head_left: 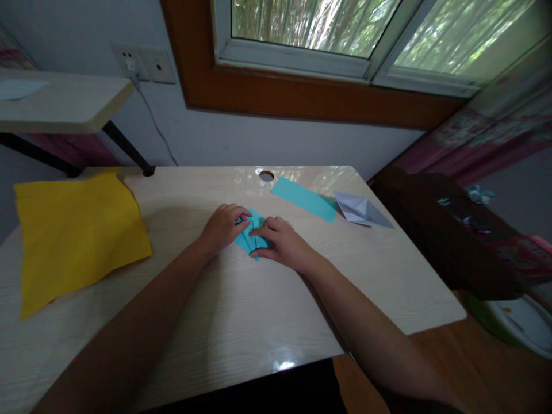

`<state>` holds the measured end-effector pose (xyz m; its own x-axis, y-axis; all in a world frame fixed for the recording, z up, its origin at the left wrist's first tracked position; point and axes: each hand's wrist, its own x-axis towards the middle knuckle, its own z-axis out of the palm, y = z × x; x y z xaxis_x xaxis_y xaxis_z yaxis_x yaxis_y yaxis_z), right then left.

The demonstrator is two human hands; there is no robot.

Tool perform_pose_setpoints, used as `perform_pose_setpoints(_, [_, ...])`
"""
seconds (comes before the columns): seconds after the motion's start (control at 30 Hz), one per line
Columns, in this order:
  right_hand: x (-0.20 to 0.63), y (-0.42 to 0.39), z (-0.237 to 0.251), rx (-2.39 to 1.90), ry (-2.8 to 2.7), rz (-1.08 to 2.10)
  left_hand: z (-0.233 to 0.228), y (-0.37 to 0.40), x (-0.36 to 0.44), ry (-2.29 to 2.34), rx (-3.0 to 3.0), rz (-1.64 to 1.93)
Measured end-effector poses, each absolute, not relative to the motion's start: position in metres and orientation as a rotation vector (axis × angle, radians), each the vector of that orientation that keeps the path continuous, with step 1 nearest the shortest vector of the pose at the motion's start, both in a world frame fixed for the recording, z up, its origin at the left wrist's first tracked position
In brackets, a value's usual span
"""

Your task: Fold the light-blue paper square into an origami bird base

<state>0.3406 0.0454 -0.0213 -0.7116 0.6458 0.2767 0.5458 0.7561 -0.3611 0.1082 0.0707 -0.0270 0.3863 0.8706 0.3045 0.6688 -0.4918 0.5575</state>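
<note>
Forearms (357, 322) — fingers (264, 232) on paper (245, 240) (turquoise)

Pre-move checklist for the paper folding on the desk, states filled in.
1. Left hand on the folded turquoise paper: ok, fingers at its upper left.
2. Right hand on the same paper: ok, thumb and fingers at its right side.
3. Fold edges lined up: cannot tell, the fingers cover much of the paper.
4. Turquoise strip apart from both hands: ok, lies beyond the right hand.
5. Strip apart from the folded white paper: cannot tell, their near ends meet or almost meet.
6. Yellow sheet apart from both hands: ok, at the desk's left.
</note>
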Motion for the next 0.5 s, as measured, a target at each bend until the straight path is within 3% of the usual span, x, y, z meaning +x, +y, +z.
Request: perform_pose_setpoints(0.5, [0.3424, 0.0443, -0.0125, -0.768, -2.545, 0.482, -0.0268, 0.0670, 0.1018, 1.295, 2.396, 0.795])
